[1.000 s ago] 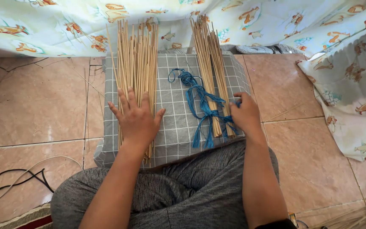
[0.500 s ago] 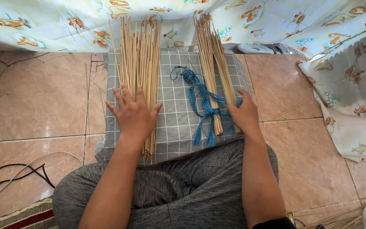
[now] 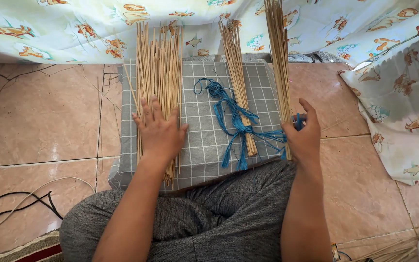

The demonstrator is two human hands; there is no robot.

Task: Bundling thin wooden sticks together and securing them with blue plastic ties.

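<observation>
Here, bundle: thin, straight, pale tan sticks gripped together; long axis runs near to far, far tips past the top edge, near ends at the palm.
Right hand: closed around the bundle's near end at the right edge of the cushion, a loop of blue twine caught at the fingers.
Left hand: flat and spread, palm down on the loose sticks, gripping nothing.
Loose sticks: wide fan on the cushion's left, lying near to far.
Middle sticks: narrower row, same direction, twine crossing their near end.
Twine: frayed, knotted, stringy.
Cushion: grey checked cloth, soft.
Floor: glossy pink tile.
</observation>
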